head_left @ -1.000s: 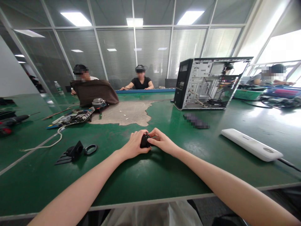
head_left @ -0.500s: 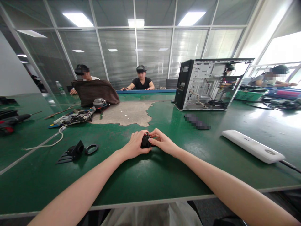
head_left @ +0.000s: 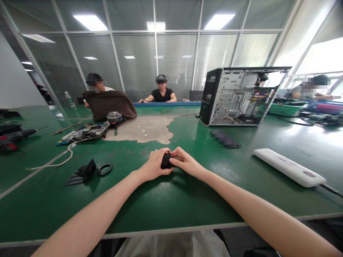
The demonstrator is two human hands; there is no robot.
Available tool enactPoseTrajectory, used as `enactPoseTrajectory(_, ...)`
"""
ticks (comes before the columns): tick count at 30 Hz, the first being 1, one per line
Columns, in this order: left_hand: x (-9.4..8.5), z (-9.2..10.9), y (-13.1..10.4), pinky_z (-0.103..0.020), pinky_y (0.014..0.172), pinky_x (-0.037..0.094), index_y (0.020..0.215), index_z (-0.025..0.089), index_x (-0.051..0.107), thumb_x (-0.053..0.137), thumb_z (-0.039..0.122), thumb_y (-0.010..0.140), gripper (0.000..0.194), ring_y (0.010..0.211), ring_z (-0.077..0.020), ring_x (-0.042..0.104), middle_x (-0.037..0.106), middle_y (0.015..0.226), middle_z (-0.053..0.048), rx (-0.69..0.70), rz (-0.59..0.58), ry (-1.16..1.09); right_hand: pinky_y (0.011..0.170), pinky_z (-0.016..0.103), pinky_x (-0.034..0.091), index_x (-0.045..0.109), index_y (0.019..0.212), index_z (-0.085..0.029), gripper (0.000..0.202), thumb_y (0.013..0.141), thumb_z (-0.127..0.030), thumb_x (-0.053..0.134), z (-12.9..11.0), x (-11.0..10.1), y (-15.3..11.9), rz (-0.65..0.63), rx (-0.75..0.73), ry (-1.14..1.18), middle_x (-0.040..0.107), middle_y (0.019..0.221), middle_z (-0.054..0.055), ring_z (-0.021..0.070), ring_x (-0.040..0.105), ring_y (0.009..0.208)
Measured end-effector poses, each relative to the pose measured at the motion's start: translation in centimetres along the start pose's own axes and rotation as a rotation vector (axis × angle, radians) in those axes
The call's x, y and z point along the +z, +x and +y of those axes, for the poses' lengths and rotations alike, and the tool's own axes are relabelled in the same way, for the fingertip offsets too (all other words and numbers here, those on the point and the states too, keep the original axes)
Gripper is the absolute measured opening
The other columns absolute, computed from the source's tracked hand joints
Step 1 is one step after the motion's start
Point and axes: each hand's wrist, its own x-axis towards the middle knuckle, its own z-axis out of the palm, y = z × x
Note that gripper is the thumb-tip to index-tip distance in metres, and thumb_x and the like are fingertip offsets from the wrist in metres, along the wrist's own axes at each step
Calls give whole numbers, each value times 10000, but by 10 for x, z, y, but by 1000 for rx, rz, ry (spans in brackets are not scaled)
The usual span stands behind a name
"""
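Near the middle of the green table [head_left: 187, 203], a small black part [head_left: 165, 161] is held between both hands. My left hand [head_left: 154, 165] wraps round its left side, thumb below and fingers above. The thumb and fingertips of my right hand [head_left: 184, 161] pinch its right side. Much of the part is hidden by the fingers, so its shape is hard to tell. To the left, a black bracket-like piece [head_left: 85, 172] lies beside a black ring [head_left: 104, 169], both apart from my hands.
An open computer case [head_left: 210, 96] stands at the back right. A white power strip [head_left: 289, 167] lies at the right, a circuit board [head_left: 83, 134] and a drill [head_left: 18, 137] at the left. A brown cloth-covered object [head_left: 109, 104] stands behind the board. Several people sit farther off.
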Motion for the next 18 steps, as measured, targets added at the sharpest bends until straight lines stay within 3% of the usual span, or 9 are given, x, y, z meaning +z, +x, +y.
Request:
enactPoseTrajectory(8, 0, 0, 0, -356, 792, 315, 1109, 226, 328, 599, 378, 653, 552, 901, -223, 441, 476, 1038, -39, -6, -6, -8, 732, 324, 470, 476, 916, -192, 257, 724, -331, 574, 11, 0, 4, 55, 93, -41, 547, 901, 23, 137, 555, 797)
enactPoseTrajectory(14, 0, -2, 0, -346, 768, 321, 1097, 226, 347, 607, 364, 639, 544, 867, -215, 446, 478, 1011, -37, -19, -9, -5, 764, 311, 453, 439, 802, -192, 257, 669, -283, 638, 2, -1, 0, -15, 6, 22, 536, 871, -9, 133, 557, 825)
enactPoseTrajectory(18, 0, -2, -1, -344, 767, 323, 1108, 222, 338, 603, 381, 648, 554, 869, -214, 440, 477, 1007, -38, -14, 2, -6, 750, 300, 450, 448, 782, -190, 198, 711, -307, 589, 0, 0, 0, 21, 9, 5, 536, 851, -5, 125, 544, 812)
